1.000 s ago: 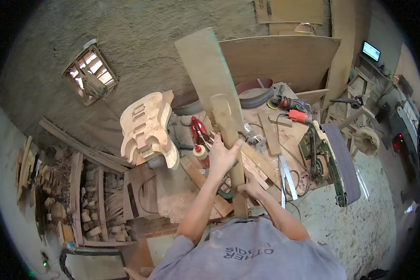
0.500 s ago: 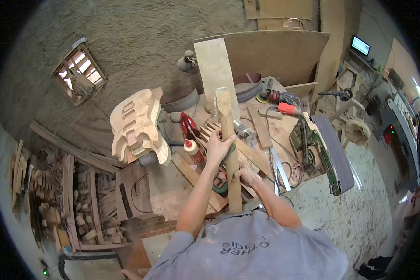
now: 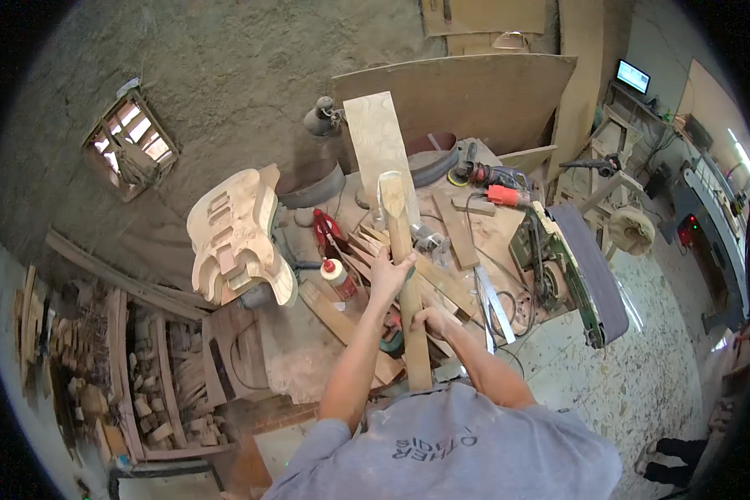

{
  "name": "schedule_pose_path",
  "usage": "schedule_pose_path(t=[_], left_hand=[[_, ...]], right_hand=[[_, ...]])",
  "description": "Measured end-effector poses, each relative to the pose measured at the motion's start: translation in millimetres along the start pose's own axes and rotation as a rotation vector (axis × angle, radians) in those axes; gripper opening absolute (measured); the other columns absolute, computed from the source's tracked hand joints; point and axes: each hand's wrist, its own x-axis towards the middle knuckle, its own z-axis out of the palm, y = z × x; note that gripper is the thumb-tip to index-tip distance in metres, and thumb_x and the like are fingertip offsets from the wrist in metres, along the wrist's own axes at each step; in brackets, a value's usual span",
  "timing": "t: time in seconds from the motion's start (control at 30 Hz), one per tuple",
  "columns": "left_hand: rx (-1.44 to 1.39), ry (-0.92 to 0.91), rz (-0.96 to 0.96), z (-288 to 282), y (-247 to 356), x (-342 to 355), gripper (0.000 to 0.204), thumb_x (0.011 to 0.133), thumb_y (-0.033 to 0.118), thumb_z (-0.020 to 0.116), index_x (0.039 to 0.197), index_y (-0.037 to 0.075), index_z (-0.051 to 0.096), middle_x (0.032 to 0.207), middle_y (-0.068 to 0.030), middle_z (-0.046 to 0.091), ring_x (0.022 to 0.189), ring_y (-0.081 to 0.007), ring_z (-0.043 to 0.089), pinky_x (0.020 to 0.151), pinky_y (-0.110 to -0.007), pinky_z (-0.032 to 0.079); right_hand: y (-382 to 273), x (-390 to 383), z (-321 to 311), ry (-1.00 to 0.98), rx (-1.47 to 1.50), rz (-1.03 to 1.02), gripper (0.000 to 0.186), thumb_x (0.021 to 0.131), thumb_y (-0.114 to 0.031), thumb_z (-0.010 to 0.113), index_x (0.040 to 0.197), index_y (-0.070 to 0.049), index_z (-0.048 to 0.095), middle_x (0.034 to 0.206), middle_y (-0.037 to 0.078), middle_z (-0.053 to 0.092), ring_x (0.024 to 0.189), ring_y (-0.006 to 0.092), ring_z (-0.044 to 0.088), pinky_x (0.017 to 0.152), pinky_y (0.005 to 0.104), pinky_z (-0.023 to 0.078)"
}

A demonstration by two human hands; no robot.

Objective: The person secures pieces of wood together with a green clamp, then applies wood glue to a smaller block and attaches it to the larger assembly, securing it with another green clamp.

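Note:
A long wooden guitar neck blank (image 3: 411, 312) with a rounded, scooped far end points away from me over the bench, its near end close to my shirt. My left hand (image 3: 387, 273) is closed around its middle from the left side. Lower down, my right hand (image 3: 433, 321) grips the right edge with bent fingers and thumb. Beside the left fingers a small dark patch shows, too hidden to name. Left of the blank stand a glue bottle (image 3: 337, 277) with a cream cap and a red tool (image 3: 327, 231). A pale flat board (image 3: 377, 133) lies beyond its far end.
Stacked pale guitar bodies (image 3: 232, 237) stand on the left. A belt sander (image 3: 587, 271) occupies the bench's right end, near a metal ruler (image 3: 495, 304), a red-and-black power tool (image 3: 508, 196) and loose wood strips (image 3: 446, 283). Offcuts fill a rack (image 3: 162, 375) at lower left.
The whole view has shifted slightly, with the bench things now a little farther left and mostly lower. Both hands keep their hold on the neck blank. Dark-clothed legs at lower right show more.

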Motion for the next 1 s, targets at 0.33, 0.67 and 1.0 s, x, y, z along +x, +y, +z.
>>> schedule_pose_path(t=[0.33, 0.67, 1.0], left_hand=[[-0.163, -0.022, -0.058, 16.6, -29.6, 9.8, 0.047, 0.082, 0.028, 0.08, 0.111, -0.006, 0.065, 0.095, -0.0212, 0.074, 0.087, -0.0297, 0.072, 0.082, -0.039, 0.054], [-0.101, -0.068, -0.124, 16.5, -18.7, 5.0, 0.043, 0.084, 0.025, 0.078, 0.113, -0.005, 0.065, 0.098, -0.018, 0.073, 0.087, -0.0254, 0.071, 0.081, -0.036, 0.054], [-0.097, -0.018, -0.168, 21.0, -12.0, 0.6, 0.045, 0.085, 0.028, 0.077, 0.114, -0.004, 0.065, 0.098, -0.0185, 0.073, 0.089, -0.0277, 0.071, 0.082, -0.038, 0.053]], right_hand=[[-4.4, -2.8, 2.9, -0.066, 0.032, -0.025, 0.093, 0.057, 0.011, 0.059, 0.146, -0.012, 0.042, 0.106, 0.013, 0.063, 0.091, 0.0291, 0.066, 0.075, 0.0459, 0.059], [41.8, 11.6, -21.7, 0.004, 0.114, 0.096, 0.035, 0.065, -0.005, 0.066, 0.099, 0.003, 0.067, 0.089, 0.015, 0.069, 0.08, 0.0285, 0.067, 0.077, 0.04, 0.056], [16.5, -4.6, -4.9, 0.031, 0.137, 0.068, 0.038, 0.065, -0.004, 0.064, 0.103, 0.001, 0.066, 0.087, 0.013, 0.068, 0.077, 0.0278, 0.066, 0.076, 0.0389, 0.057]])
